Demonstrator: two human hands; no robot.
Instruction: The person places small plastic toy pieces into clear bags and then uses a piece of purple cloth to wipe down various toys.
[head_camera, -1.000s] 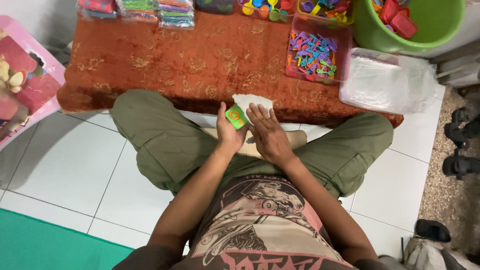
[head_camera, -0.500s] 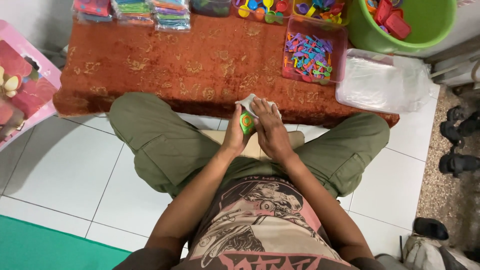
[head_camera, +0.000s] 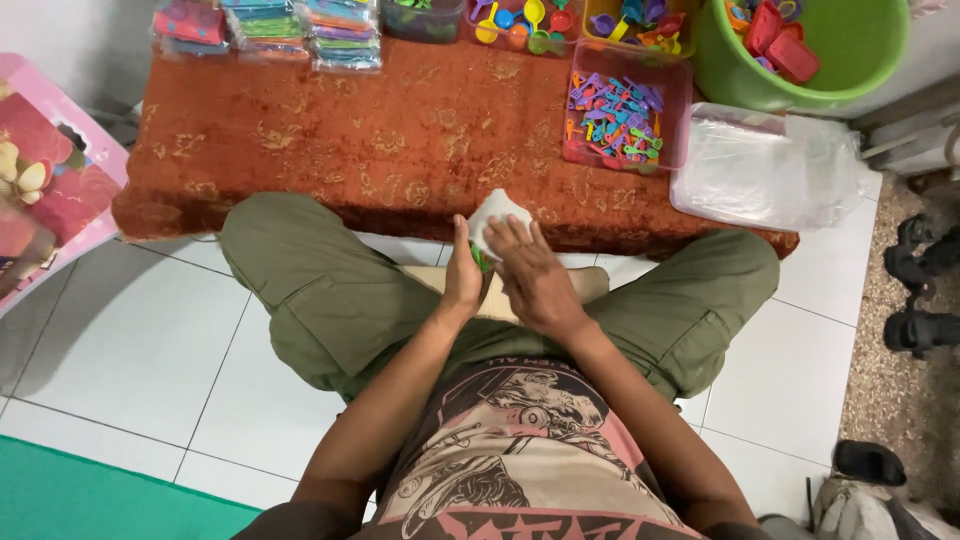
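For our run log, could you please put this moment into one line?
left hand: holds green toy | right hand: presses white cloth on toy | setting: rust rug, tiled floor

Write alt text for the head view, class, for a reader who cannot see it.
A seated person's left hand holds a green toy while the right hand presses a white cloth on it. Ahead, a rust-red cloth bears tubs of coloured plastic bits.

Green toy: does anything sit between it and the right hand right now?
Yes. A white cloth lies between the right hand and the green toy, covering most of it; only a green sliver shows. The left hand holds the toy from the other side, with nothing visible between them.
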